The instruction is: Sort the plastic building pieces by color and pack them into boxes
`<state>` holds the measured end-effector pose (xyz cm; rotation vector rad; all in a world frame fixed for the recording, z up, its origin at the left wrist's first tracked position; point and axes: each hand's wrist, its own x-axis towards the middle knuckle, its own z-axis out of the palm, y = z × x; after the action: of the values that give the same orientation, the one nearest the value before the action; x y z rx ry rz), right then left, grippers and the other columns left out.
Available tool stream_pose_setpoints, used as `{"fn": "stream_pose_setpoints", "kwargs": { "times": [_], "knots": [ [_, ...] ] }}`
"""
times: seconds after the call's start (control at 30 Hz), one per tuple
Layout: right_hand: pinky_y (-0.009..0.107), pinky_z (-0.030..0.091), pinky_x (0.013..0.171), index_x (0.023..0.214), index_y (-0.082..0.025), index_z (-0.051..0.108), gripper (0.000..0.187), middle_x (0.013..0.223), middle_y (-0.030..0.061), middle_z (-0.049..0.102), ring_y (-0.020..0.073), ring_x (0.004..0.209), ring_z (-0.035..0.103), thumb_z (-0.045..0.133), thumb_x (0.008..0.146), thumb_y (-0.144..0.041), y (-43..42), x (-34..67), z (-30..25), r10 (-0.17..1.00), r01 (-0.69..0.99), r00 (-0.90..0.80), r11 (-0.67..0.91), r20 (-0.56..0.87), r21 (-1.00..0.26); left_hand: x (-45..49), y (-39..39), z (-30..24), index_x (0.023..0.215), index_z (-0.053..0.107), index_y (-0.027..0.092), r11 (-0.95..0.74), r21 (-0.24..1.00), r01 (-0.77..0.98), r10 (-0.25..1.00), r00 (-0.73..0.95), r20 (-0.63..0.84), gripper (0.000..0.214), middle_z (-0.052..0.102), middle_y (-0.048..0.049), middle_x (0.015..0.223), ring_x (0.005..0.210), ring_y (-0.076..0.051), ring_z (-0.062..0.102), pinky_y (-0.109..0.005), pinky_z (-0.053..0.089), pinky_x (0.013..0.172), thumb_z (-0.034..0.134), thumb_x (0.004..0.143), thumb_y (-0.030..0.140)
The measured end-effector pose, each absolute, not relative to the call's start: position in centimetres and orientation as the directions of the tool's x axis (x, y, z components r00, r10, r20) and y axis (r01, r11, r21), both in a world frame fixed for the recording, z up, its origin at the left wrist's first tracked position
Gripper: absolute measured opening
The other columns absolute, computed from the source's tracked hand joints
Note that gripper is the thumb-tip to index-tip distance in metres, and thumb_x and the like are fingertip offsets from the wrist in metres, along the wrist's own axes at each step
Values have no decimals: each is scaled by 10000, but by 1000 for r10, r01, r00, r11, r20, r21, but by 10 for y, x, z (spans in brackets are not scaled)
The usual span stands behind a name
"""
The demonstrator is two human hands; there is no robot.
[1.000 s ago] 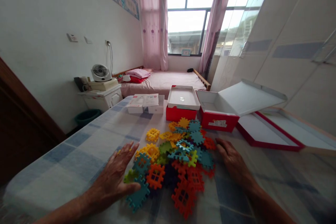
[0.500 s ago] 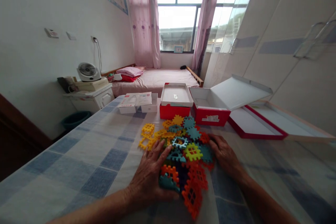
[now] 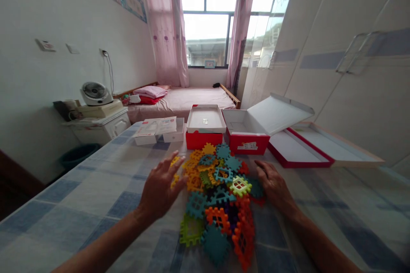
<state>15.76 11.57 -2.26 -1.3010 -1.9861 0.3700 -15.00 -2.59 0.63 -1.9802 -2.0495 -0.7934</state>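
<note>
A heap of plastic interlocking building pieces point(image 3: 221, 175) with toothed edges lies on the table in front of me, in yellow, teal, orange, red, green and purple. Some pieces have window-like openings, such as the lime-green piece point(image 3: 240, 185). My left hand point(image 3: 163, 185) is at the heap's left side, fingers spread, partly covering yellow pieces point(image 3: 174, 170); whether it touches them I cannot tell. Along the right edge of the heap rests my right hand point(image 3: 273, 185), its fingers stretched out beside a teal piece point(image 3: 255, 187). Neither hand grips anything.
Behind the heap stand a red box point(image 3: 204, 140) topped by a white tray and an open red box point(image 3: 248, 144) with its lid raised. Shallow box trays point(image 3: 301, 163) lie to the right, small white boxes point(image 3: 145, 138) to the left. A checked cloth point(image 3: 105, 217) covers the table.
My left hand has lifted off the near left of the heap and moved left, uncovering teal and green pieces. My right hand stays by the right edge. The view has shifted slightly.
</note>
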Motion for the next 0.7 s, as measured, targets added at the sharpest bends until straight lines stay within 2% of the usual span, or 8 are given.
{"fn": "stream_pose_setpoints", "kwargs": {
  "times": [0.1, 0.17, 0.23, 0.33, 0.47, 0.53, 0.57, 0.7],
  "knots": [
    [389, 404, 988, 1139, -127, 587, 489, 1159, 132, 593, 235, 1088, 554, 312, 861, -419, 124, 164, -24, 915, 707, -164, 370, 369, -603, -191, 3, -12, 1350, 431, 139, 155, 359, 920, 895, -285, 343, 639, 363, -152, 1455, 1372, -317, 257, -522, 231, 1097, 284, 887, 554],
    [399, 408, 984, 1137, -132, 593, 482, 1153, 132, 599, 243, 1084, 562, 320, 855, -413, 128, 168, -28, 932, 735, -136, 322, 335, -597, -201, 20, -26, 1371, 391, 91, 163, 421, 892, 939, -271, 211, 667, 347, -173, 1459, 1390, -301, 210, -499, 172, 1123, 269, 889, 535],
    [396, 412, 985, 1140, -130, 597, 478, 1161, 133, 602, 243, 1083, 572, 323, 855, -398, 130, 170, -33, 947, 757, -122, 283, 298, -589, -195, 31, -35, 1385, 372, 100, 148, 452, 880, 958, -241, 156, 663, 343, -156, 1465, 1387, -273, 226, -457, 182, 1130, 244, 896, 529],
    [379, 411, 998, 1140, -135, 606, 470, 1183, 123, 607, 234, 1104, 568, 322, 863, -387, 127, 166, -35, 946, 780, -158, 296, 284, -551, -165, 37, -34, 1404, 350, 169, 86, 508, 857, 968, -193, 161, 652, 333, -100, 1480, 1387, -244, 233, -429, 210, 1128, 228, 898, 562],
    [339, 453, 958, 1130, -199, 619, 454, 1185, 80, 623, 206, 1095, 582, 295, 887, -403, 120, 166, -24, 902, 756, -307, 424, 303, -498, -146, 35, -17, 1414, 327, 185, -113, 599, 793, 966, -54, 254, 628, 327, -73, 1488, 1380, -206, 258, -378, 249, 1120, 217, 915, 550],
    [340, 457, 955, 1161, -195, 600, 475, 1206, 82, 612, 204, 1105, 578, 269, 898, -412, 122, 180, -19, 884, 745, -358, 464, 300, -479, -163, 30, -11, 1415, 324, 180, -106, 558, 823, 956, -69, 284, 612, 322, -77, 1490, 1378, -191, 265, -366, 255, 1115, 191, 926, 522],
    [351, 447, 968, 1182, -182, 585, 488, 1228, 90, 598, 210, 1125, 565, 266, 898, -417, 123, 191, -18, 882, 756, -362, 468, 303, -459, -179, 25, -11, 1407, 340, 171, -48, 507, 861, 947, -122, 297, 612, 331, -90, 1484, 1379, -205, 264, -391, 245, 1116, 187, 925, 516],
    [415, 379, 1037, 1234, -127, 553, 532, 1322, 122, 520, 253, 1219, 484, 311, 872, -433, 129, 240, -29, 906, 871, -305, 390, 294, -298, -259, 0, -22, 1344, 450, 150, 279, 179, 944, 897, -322, 304, 605, 346, -169, 1461, 1365, -344, 261, -563, 211, 1073, 284, 890, 514]
  ]
}}
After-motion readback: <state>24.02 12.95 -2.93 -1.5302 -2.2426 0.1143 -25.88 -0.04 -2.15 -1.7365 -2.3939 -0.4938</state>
